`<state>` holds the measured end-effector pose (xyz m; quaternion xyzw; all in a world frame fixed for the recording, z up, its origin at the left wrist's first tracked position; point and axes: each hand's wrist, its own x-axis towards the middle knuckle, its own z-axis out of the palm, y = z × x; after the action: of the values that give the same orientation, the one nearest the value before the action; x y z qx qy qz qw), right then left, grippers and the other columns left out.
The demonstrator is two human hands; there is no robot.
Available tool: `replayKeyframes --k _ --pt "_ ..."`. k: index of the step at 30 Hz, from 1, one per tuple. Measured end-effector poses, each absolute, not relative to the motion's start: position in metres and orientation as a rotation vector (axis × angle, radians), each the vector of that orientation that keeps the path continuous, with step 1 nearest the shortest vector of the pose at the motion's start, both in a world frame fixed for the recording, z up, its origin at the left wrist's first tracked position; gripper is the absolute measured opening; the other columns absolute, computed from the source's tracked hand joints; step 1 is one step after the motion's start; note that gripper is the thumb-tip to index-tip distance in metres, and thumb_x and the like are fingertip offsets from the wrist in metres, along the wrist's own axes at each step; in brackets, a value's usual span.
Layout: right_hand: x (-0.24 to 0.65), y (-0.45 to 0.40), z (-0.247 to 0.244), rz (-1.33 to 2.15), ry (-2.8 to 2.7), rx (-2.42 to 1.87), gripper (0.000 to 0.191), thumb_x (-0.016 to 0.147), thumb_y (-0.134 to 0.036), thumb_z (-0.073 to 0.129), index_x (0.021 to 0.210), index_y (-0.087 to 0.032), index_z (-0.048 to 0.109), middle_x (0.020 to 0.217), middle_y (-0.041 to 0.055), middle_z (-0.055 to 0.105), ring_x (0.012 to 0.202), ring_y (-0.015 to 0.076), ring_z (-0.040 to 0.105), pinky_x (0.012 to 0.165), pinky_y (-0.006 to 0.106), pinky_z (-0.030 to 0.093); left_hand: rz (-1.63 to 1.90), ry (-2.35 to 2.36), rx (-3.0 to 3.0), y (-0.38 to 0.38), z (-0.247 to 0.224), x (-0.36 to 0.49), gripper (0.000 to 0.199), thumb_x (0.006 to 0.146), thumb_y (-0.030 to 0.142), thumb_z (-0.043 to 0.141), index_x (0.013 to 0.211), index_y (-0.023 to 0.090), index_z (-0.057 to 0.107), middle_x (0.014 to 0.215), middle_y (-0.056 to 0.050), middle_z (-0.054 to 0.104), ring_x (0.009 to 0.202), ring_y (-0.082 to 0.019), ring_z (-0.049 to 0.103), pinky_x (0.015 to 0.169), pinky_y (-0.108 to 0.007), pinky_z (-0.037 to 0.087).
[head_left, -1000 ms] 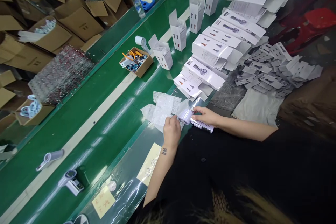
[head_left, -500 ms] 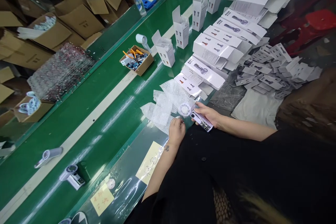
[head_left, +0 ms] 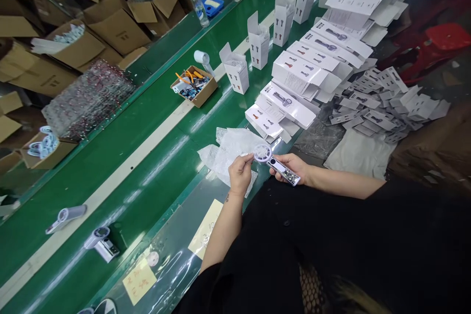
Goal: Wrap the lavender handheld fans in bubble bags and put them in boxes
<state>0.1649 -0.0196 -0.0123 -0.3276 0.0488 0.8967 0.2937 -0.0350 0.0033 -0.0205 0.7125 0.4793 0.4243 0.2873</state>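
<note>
My right hand (head_left: 292, 168) is wrapped around the handle of a small white handheld fan (head_left: 282, 170), whose handle shows a dark panel with parts visible. The fan's round head points left, toward my left hand (head_left: 241, 172). That hand is closed in a pinch, its fingertips at the edge of the fan head; what lies between them is hidden. Behind and beneath it, crumpled clear bubble bags (head_left: 235, 144) lie on the bench edge.
Flat white printed boxes (head_left: 289, 100) are stacked at the right. Upright open boxes (head_left: 235, 72) line the green belt beside a carton of parts and pliers (head_left: 195, 87). Two more fans (head_left: 103, 244) lie lower left. A red stool (head_left: 447, 41) stands far right.
The fan has turned so its handle panel faces up more fully, and its head stands clearer of the bubble bags. My left hand has moved slightly up and left, to the fan head's edge.
</note>
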Motion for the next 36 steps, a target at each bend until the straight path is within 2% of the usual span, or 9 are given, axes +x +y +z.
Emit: replayKeyframes --k 9,13,18,21,25,27,31,34,36 --pt "0.171 -0.015 -0.008 2.338 -0.024 -0.940 0.022 0.084 -0.017 0.054 0.104 -0.020 0.046 0.078 0.0027 0.063 0.061 0.0149 0.065 0.046 0.022 0.053 0.756 1.178 1.919 -0.038 -0.008 -0.018 0.015 0.090 0.028 0.050 0.095 0.018 0.061 0.083 -0.005 0.064 0.071 -0.013 0.060 0.069 -0.027 0.050" --pt "0.168 -0.017 -0.004 2.129 -0.281 -1.083 0.032 0.075 -0.018 0.066 0.098 -0.020 0.044 0.079 0.0011 0.063 0.060 0.0174 0.065 0.046 0.030 0.056 0.817 1.499 1.837 -0.026 0.004 -0.016 0.050 0.076 0.043 0.069 0.116 0.017 0.053 0.096 -0.007 0.059 0.066 -0.012 0.056 0.064 -0.027 0.049" --pt "0.156 -0.025 -0.006 1.928 -0.381 -1.288 0.040 0.068 -0.016 0.072 0.092 -0.020 0.041 0.079 -0.0030 0.059 0.052 0.0133 0.061 0.043 0.030 0.055 0.809 1.547 2.078 -0.017 -0.018 -0.007 0.022 0.090 0.027 0.048 0.100 0.016 0.065 0.080 -0.005 0.054 0.070 -0.014 0.056 0.066 -0.027 0.047" --pt "0.151 -0.025 -0.011 1.991 -0.282 -1.359 0.040 0.070 -0.012 0.070 0.094 -0.021 0.039 0.075 -0.0035 0.059 0.052 0.0142 0.062 0.044 0.029 0.055 0.824 1.518 2.203 -0.024 -0.027 0.000 0.022 0.090 0.019 0.044 0.091 0.016 0.065 0.075 -0.005 0.054 0.068 -0.015 0.055 0.064 -0.027 0.046" --pt "0.152 -0.021 -0.016 2.184 -0.104 -1.329 0.023 0.076 -0.006 0.061 0.084 -0.019 0.043 0.059 -0.0049 0.054 0.048 0.0093 0.057 0.044 0.019 0.051 0.685 1.125 2.385 -0.033 -0.016 0.005 0.020 0.088 0.017 0.044 0.093 0.020 0.064 0.077 -0.005 0.054 0.073 -0.016 0.056 0.070 -0.028 0.048" --pt "0.156 -0.019 -0.019 2.231 -0.091 -1.332 0.019 0.080 -0.010 0.061 0.080 -0.018 0.044 0.060 -0.0022 0.056 0.051 0.0124 0.060 0.046 0.023 0.054 0.700 1.220 2.256 -0.032 -0.010 0.002 0.017 0.088 0.024 0.050 0.100 0.020 0.061 0.084 -0.006 0.056 0.078 -0.017 0.057 0.072 -0.029 0.049" --pt "0.165 -0.020 -0.028 2.152 -0.097 -1.445 0.021 0.082 -0.017 0.062 0.083 -0.020 0.041 0.066 0.0009 0.060 0.056 0.0188 0.065 0.046 0.032 0.056 0.647 1.482 1.931 -0.027 -0.013 -0.010 0.048 0.071 0.039 0.073 0.111 0.017 0.056 0.095 -0.007 0.055 0.082 -0.019 0.057 0.070 -0.032 0.050" --pt "0.166 -0.021 -0.037 2.095 -0.049 -1.537 0.020 0.084 -0.013 0.057 0.083 -0.021 0.038 0.067 0.0001 0.059 0.056 0.0190 0.065 0.047 0.033 0.057 0.551 1.357 1.883 -0.027 -0.025 -0.011 0.013 0.080 0.027 0.063 0.090 0.019 0.064 0.080 -0.003 0.056 0.074 -0.016 0.057 0.070 -0.030 0.049" --pt "0.165 -0.021 -0.040 2.092 -0.037 -1.563 0.020 0.083 -0.013 0.057 0.083 -0.021 0.038 0.068 0.0000 0.059 0.057 0.0189 0.066 0.049 0.035 0.058 0.567 1.337 1.789 -0.026 -0.032 -0.009 0.008 0.083 0.019 0.056 0.083 0.019 0.065 0.076 -0.002 0.058 0.070 -0.014 0.058 0.068 -0.028 0.049"
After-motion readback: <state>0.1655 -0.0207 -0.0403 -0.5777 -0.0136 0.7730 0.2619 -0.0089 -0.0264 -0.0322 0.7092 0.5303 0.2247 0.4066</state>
